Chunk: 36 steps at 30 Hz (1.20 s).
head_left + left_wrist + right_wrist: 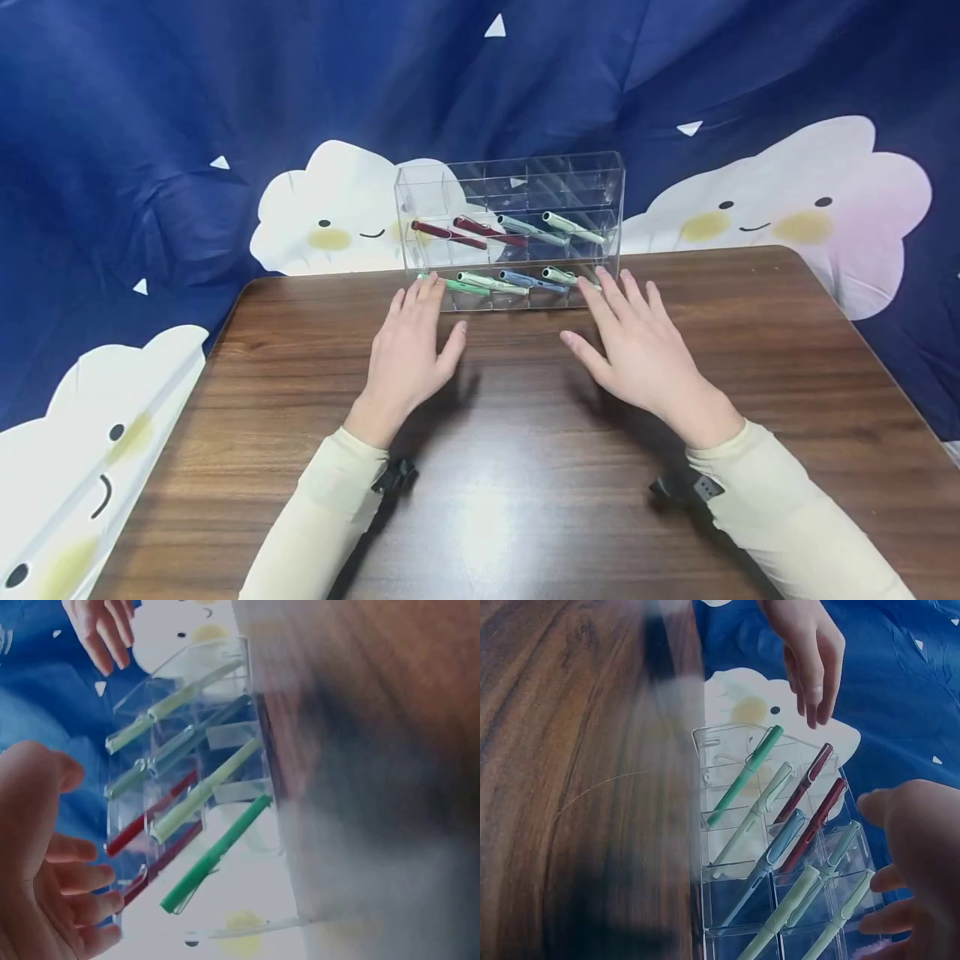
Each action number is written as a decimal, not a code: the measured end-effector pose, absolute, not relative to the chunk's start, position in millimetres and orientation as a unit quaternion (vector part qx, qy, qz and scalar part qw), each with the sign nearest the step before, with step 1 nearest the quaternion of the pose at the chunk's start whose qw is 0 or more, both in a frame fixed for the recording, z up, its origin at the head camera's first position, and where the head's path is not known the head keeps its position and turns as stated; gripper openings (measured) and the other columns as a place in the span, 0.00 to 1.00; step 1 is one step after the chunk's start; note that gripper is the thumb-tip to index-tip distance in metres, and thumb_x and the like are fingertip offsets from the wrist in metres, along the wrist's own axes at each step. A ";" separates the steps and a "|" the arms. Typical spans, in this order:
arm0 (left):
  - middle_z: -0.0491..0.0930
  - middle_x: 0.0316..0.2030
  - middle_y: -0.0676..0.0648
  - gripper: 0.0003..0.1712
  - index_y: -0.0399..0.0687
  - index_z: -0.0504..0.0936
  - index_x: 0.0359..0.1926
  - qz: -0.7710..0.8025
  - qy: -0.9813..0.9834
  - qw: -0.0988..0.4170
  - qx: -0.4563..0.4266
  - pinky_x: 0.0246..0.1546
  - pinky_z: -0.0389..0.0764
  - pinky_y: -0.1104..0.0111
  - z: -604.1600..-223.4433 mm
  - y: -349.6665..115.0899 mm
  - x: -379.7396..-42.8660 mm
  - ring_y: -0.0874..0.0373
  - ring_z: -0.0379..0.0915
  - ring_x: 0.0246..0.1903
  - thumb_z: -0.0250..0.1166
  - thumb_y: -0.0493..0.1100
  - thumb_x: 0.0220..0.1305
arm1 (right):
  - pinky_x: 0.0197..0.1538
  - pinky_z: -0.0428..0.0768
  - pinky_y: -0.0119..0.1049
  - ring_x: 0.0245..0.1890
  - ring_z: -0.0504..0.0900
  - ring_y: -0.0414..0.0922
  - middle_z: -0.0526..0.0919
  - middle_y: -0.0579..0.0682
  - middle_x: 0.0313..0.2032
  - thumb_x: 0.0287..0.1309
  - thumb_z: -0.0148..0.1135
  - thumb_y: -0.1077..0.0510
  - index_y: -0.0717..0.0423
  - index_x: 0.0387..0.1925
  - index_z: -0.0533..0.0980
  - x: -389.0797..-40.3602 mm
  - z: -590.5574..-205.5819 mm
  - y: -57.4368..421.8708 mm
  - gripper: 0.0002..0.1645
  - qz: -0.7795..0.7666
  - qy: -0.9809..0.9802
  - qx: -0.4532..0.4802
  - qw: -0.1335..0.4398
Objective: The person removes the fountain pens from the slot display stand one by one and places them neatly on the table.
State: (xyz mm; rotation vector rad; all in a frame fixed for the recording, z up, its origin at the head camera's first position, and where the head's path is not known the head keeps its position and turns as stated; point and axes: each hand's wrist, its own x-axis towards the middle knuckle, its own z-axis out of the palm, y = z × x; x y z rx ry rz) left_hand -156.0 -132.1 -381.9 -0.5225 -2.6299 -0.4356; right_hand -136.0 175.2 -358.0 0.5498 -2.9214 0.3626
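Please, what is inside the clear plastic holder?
The holder contains eight pens. Upper row: two dark red, one grey-green, one pale green. Lower row: one green, two pale green, one blue. In the head view, the left hand and right hand partly cover its end pens.

Eight slim pens with clips stand counted in one clear plastic display rack [506, 196], four to a row across two rows. By colour, the tally runs to two dark red pens [447, 235] [490, 231], three pale green pens [573, 227] [492, 283] [562, 275], one bright green pen [467, 287], one blue pen [534, 282] and one grey-green pen [532, 230]. Two bare hands, one left hand [408, 346] and one right hand [641, 350], two cream sleeves [322, 508] [795, 508] and two small black wrist devices [395, 476] [678, 487] appear over one brown wood-grain table [262, 433]. Behind, one dark blue cloth backdrop [562, 92] carries three white smiling clouds [345, 200] [810, 183] [112, 375] and at least five small white triangles [496, 27] [220, 162] [690, 128].
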 end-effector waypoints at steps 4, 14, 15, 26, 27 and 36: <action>0.81 0.69 0.35 0.29 0.32 0.78 0.70 -0.198 -0.927 0.255 -0.191 0.78 0.73 0.49 -379.0 -138.3 -160.1 0.41 0.78 0.70 0.59 0.47 0.76 | 0.82 0.62 0.67 0.79 0.64 0.70 0.66 0.68 0.79 0.78 0.60 0.42 0.63 0.80 0.65 -141.2 -356.1 176.9 0.42 0.168 -0.963 0.182 0.104; 0.93 0.47 0.38 0.17 0.37 0.88 0.55 -0.257 -0.898 0.318 -0.166 0.31 0.88 0.44 -368.7 -153.4 -171.1 0.40 0.88 0.29 0.62 0.42 0.74 | 0.60 0.84 0.67 0.60 0.87 0.65 0.86 0.64 0.64 0.71 0.67 0.56 0.64 0.65 0.80 -154.8 -354.0 176.3 0.26 0.261 -0.922 0.184 0.218; 0.93 0.44 0.38 0.16 0.37 0.89 0.52 -0.263 -0.895 0.321 -0.165 0.31 0.87 0.44 -367.8 -155.0 -172.6 0.41 0.88 0.29 0.63 0.41 0.73 | 0.56 0.85 0.65 0.54 0.89 0.64 0.87 0.64 0.61 0.70 0.68 0.57 0.64 0.64 0.81 -156.4 -354.2 176.6 0.25 0.266 -0.918 0.185 0.228; 0.93 0.32 0.42 0.12 0.39 0.91 0.41 -0.312 -0.896 0.294 -0.115 0.38 0.86 0.48 -361.7 -168.4 -198.7 0.46 0.90 0.30 0.64 0.41 0.71 | 0.35 0.77 0.50 0.26 0.79 0.49 0.91 0.58 0.42 0.67 0.69 0.62 0.62 0.56 0.86 -173.5 -359.1 179.3 0.17 0.292 -0.898 0.202 0.259; 0.93 0.34 0.41 0.12 0.39 0.91 0.42 -0.317 -0.898 0.285 -0.105 0.41 0.86 0.48 -361.6 -170.0 -201.8 0.46 0.90 0.32 0.64 0.41 0.71 | 0.36 0.77 0.51 0.26 0.79 0.49 0.92 0.59 0.44 0.67 0.70 0.63 0.62 0.56 0.86 -175.1 -359.7 179.8 0.17 0.294 -0.897 0.203 0.259; 0.92 0.48 0.37 0.16 0.36 0.88 0.54 -0.387 -0.894 0.221 -0.042 0.55 0.89 0.52 -366.9 -185.0 -227.1 0.43 0.91 0.49 0.63 0.41 0.74 | 0.38 0.79 0.48 0.27 0.81 0.51 0.92 0.61 0.50 0.68 0.69 0.67 0.64 0.55 0.86 -191.1 -362.4 183.0 0.16 0.312 -0.889 0.222 0.251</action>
